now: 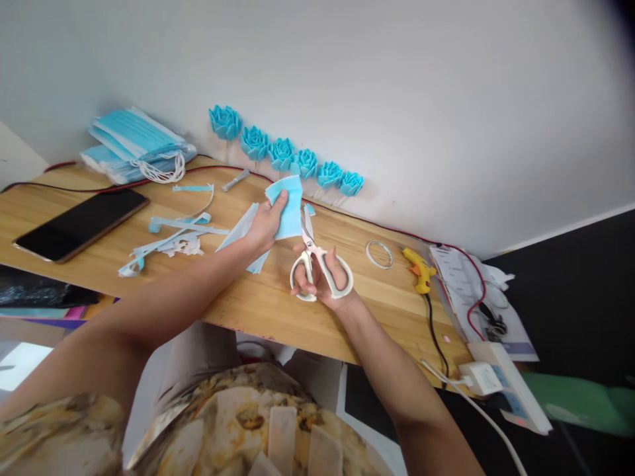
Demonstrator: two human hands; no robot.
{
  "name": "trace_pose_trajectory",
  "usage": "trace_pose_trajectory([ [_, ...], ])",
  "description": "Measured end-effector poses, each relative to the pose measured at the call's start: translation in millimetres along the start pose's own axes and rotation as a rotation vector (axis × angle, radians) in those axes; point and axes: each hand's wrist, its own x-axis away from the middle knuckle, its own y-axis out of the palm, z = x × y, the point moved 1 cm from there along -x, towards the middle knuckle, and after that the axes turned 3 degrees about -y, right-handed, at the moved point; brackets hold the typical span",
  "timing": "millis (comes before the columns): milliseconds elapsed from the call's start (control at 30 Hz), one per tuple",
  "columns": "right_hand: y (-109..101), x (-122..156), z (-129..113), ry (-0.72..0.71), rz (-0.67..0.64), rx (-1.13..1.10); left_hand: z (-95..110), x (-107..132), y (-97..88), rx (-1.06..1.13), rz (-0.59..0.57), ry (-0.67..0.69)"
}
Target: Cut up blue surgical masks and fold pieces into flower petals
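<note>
My left hand (268, 223) pinches a folded piece of blue mask fabric (292, 210), thumb on top, above the middle of the table. In my right hand (325, 281) is a pair of white-handled scissors (311, 248), fingers and thumb through the loops. The blades point away from me, close beside the right edge of the fabric. A small blue scrap (309, 209) shows just past the blade tips. Under my left wrist lie pale fabric pieces (258, 263), partly hidden by the arm.
Blue fabric flowers (282, 153) stand in a row along the wall. At left are stacked masks (133, 142), a phone (82, 223) and cut strips (173, 238). Rightward lie a tape ring (380, 254), a yellow glue gun (421, 270), papers (454, 291) and a power strip (518, 390).
</note>
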Motion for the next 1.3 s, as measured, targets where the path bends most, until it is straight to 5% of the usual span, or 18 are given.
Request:
trace_pose_trajectory([
  [800,3,0,-7,-0.023,0.095,0.022,0,4,1.0,-0.168,0.064,0.143],
  [1033,4,-1,-11,-0.008,0.125,0.022,9,5,4.4,0.014,-0.168,0.036],
  [1300,2,-2,-16,-0.055,0.101,-0.018,21,11,2.8,-0.014,-0.389,-0.06],
])
